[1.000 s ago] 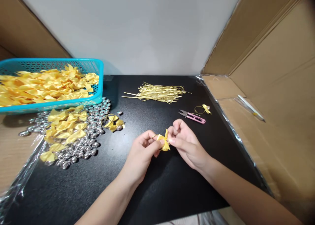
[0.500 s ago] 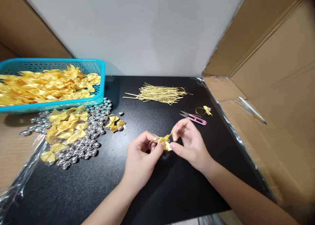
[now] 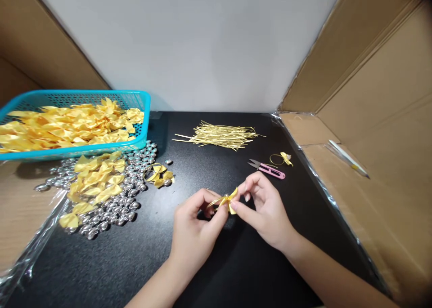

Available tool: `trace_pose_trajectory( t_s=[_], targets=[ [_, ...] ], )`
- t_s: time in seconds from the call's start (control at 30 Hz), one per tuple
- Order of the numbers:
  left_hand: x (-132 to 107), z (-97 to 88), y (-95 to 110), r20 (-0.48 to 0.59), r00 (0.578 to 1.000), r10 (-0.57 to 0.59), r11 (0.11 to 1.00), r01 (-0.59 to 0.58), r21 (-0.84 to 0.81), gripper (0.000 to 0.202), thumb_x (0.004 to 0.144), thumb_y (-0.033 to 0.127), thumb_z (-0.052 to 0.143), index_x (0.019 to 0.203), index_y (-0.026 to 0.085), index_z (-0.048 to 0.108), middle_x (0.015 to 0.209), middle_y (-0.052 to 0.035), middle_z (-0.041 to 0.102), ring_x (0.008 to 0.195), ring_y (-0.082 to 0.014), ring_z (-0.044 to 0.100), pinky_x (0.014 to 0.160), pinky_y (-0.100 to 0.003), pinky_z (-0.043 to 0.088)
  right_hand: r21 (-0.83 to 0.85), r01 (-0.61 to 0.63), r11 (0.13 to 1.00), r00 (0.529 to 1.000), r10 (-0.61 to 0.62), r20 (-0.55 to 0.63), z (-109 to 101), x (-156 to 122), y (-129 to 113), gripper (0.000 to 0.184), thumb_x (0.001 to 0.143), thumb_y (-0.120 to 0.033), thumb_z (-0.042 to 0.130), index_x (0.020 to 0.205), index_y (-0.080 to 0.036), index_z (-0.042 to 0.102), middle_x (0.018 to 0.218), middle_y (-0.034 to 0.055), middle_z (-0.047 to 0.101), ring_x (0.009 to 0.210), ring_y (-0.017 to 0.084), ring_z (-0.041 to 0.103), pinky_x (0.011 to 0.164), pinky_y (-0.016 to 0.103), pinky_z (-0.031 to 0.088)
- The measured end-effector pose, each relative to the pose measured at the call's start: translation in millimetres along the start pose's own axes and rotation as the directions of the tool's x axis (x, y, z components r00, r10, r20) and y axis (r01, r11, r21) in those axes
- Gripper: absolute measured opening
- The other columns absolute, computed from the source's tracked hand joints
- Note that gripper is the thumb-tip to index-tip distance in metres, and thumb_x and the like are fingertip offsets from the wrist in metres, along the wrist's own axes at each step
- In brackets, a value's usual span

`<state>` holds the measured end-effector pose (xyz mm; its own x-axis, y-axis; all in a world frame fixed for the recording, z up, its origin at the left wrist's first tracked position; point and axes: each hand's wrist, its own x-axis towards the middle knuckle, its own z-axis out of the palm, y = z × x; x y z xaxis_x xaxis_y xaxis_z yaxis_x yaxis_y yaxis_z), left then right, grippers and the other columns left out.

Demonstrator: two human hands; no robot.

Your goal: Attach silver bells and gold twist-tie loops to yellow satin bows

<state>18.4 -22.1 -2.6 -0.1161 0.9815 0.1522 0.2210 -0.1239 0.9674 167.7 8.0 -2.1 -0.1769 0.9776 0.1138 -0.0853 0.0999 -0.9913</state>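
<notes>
Between my hands, above the black table (image 3: 162,263), is a yellow ribbon bow (image 3: 232,202) with a loop of gold cord (image 3: 212,203) at its left. My left hand (image 3: 199,220) pinches the bow and cord between thumb and fingers. From the other side, my right hand (image 3: 265,211) has its thumb and forefinger closed on the bow's right part. A small silvery bead seems to sit at the bow's middle, partly covered by fingers. Pink thread snips (image 3: 272,171) lie just beyond my right hand.
A turquoise basket (image 3: 147,119) full of yellow bows stands at the far left. Silver bells or beads (image 3: 114,211) and loose bows (image 3: 101,180) are heaped before it. Gold cord pieces (image 3: 224,135) lie at the back. Tweezers (image 3: 349,157) rest on cardboard at the right.
My right fingers have come in closer onto the bow, and a short cord end that stood up beside them no longer shows. The whole view has shifted slightly.
</notes>
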Motion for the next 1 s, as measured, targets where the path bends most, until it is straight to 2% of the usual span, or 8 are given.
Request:
trace_pose_trajectory(
  t_s=[0.2, 0.33, 0.57, 0.67, 0.77, 0.87, 0.93, 1.0],
  targets=[
    [2.4, -0.2, -0.3, 0.04, 0.988, -0.15, 0.982, 0.153, -0.107, 0.02, 0.077, 0.026, 0.066, 0.062, 0.017, 0.056, 0.059, 0.0014, 0.059, 0.054, -0.01, 0.047, 0.053, -0.02, 0.041, 0.343, -0.167, 0.924, 0.975, 0.103, 0.198, -0.9, -0.5, 7.7, 0.032, 0.077, -0.018, 0.073, 0.085, -0.023, 0.042, 0.076, -0.0059, 0.06, 0.07, 0.01, 0.049, 0.067, 0.025, 0.036],
    [2.7, -0.1, -0.1, 0.062, 0.98, -0.189, 0.969, 0.196, -0.149, 0.02, 0.076, 0.028, 0.067, 0.062, 0.017, 0.057, 0.058, 0.0011, 0.059, 0.054, -0.0103, 0.047, 0.052, -0.02, 0.041, 0.499, -0.275, 0.822, 0.954, 0.169, 0.248, 0.9, -1.0, 6.5, 0.038, 0.074, -0.02, 0.078, 0.087, -0.023, 0.042, 0.074, -0.006, 0.058, 0.067, 0.009, 0.046, 0.065, 0.023, 0.036],
    [1.9, 1.8, -1.7, 0.083, 0.979, -0.186, 0.967, 0.197, -0.159, 0.022, 0.076, 0.031, 0.066, 0.063, 0.018, 0.055, 0.059, 0.0003, 0.06, 0.054, -0.0111, 0.05, 0.052, -0.021, 0.042, 0.651, -0.364, 0.666, 0.931, 0.237, 0.278, 1.2, 0.8, 4.3, 0.04, 0.069, -0.018, 0.081, 0.089, -0.022, 0.046, 0.076, -0.0049, 0.06, 0.074, 0.01, 0.051, 0.073, 0.024, 0.04],
    [0.7, 2.5, -3.7, 0.075, 0.984, -0.162, 0.974, 0.172, -0.147, 0.022, 0.078, 0.029, 0.066, 0.063, 0.018, 0.054, 0.058, 0.0016, 0.058, 0.054, -0.0106, 0.049, 0.052, -0.021, 0.043, 0.649, -0.377, 0.661, 0.926, 0.247, 0.286, -0.1, 1.6, 5.9, 0.041, 0.068, -0.019, 0.081, 0.088, -0.022, 0.046, 0.073, -0.0057, 0.057, 0.072, 0.01, 0.05, 0.072, 0.024, 0.04],
    [-0.6, 1.7, -5.3, 0.033, 0.997, -0.07, 0.995, 0.072, -0.062, 0.023, 0.081, 0.025, 0.064, 0.062, 0.018, 0.053, 0.057, 0.0024, 0.057, 0.053, -0.01, 0.049, 0.051, -0.02, 0.044, 0.505, -0.337, 0.795, 0.936, 0.222, 0.274, -2.0, 2.8, 6.5, 0.039, 0.07, -0.021, 0.081, 0.085, -0.022, 0.045, 0.071, -0.0062, 0.054, 0.066, 0.009, 0.046, 0.065, 0.023, 0.037],
    [-1.3, -0.6, -6.0, 0.005, 0.989, 0.146, 0.986, -0.146, 0.079, 0.021, 0.083, 0.016, 0.063, 0.063, 0.018, 0.055, 0.06, 0.0018, 0.062, 0.052, -0.0095, 0.052, 0.05, -0.019, 0.043, 0.231, -0.224, 0.947, 0.958, 0.171, 0.231, -3.8, 2.6, 5.2, 0.033, 0.073, -0.022, 0.079, 0.085, -0.021, 0.048, 0.072, -0.0052, 0.053, 0.068, 0.01, 0.046, 0.066, 0.025, 0.035],
    [-1.7, -2.5, -6.4, 0.01, 0.94, 0.34, 0.927, -0.337, 0.166, 0.017, 0.081, 0.009, 0.064, 0.069, 0.018, 0.058, 0.065, 0.0007, 0.066, 0.056, -0.0099, 0.058, 0.053, -0.018, 0.046, 0.107, -0.163, 0.981, 0.964, 0.136, 0.228, -4.5, 1.6, 3.4, 0.029, 0.075, -0.022, 0.077, 0.085, -0.02, 0.049, 0.074, -0.0046, 0.051, 0.069, 0.01, 0.046, 0.068, 0.026, 0.035],
    [-2.5, -4.6, -7.2, 0.033, 0.867, 0.497, 0.843, -0.491, 0.22, 0.016, 0.079, 0.004, 0.065, 0.075, 0.018, 0.058, 0.07, -0.0009, 0.068, 0.063, -0.0111, 0.063, 0.059, -0.019, 0.049, 0.092, -0.137, 0.986, 0.963, 0.111, 0.246, -4.7, 0.4, 1.8, 0.029, 0.076, -0.023, 0.076, 0.085, -0.02, 0.049, 0.076, -0.0044, 0.049, 0.07, 0.01, 0.045, 0.067, 0.026, 0.035]
  ],
)
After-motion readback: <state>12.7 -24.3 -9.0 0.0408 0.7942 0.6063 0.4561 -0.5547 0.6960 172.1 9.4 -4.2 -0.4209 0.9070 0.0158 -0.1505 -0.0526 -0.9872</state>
